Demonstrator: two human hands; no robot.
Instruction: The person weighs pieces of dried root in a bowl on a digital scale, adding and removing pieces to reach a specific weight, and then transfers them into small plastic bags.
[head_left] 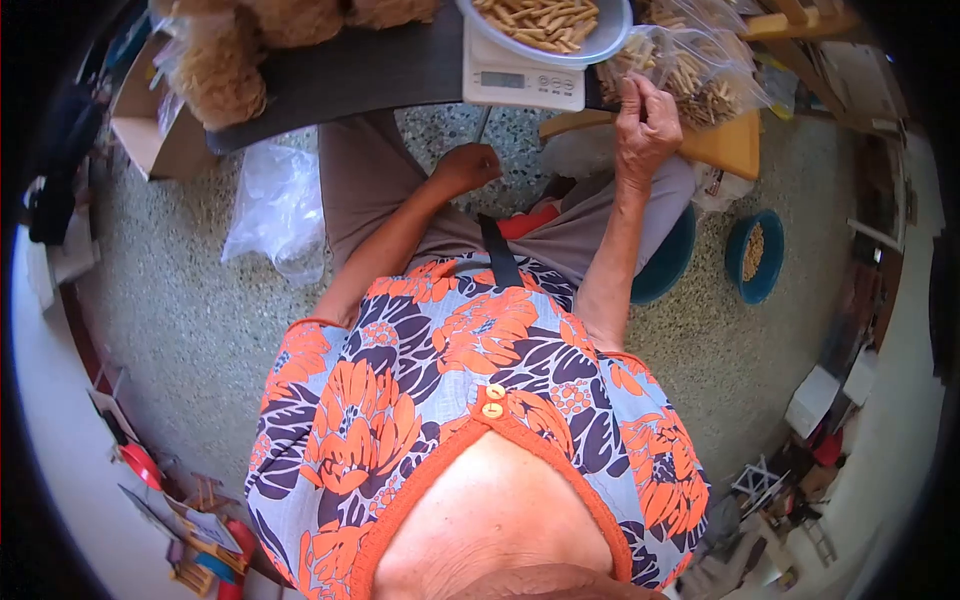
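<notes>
My right hand is at the edge of a clear plastic bag full of short tan and brown stick-like pieces. Its fingers are pinched together on the near side of the bag. Curled closed, my left hand hangs over my lap below the table edge; what is inside its fingers, if anything, is hidden. Between and beyond the hands, a white digital scale sits at the table's edge. A pale plastic bowl on it holds many similar tan pieces. The display digits are unreadable.
A dark table bears several packed bags at its left. A cardboard box and crumpled clear plastic lie on the left. To the right are a wooden stool and a teal bowl with light pieces inside.
</notes>
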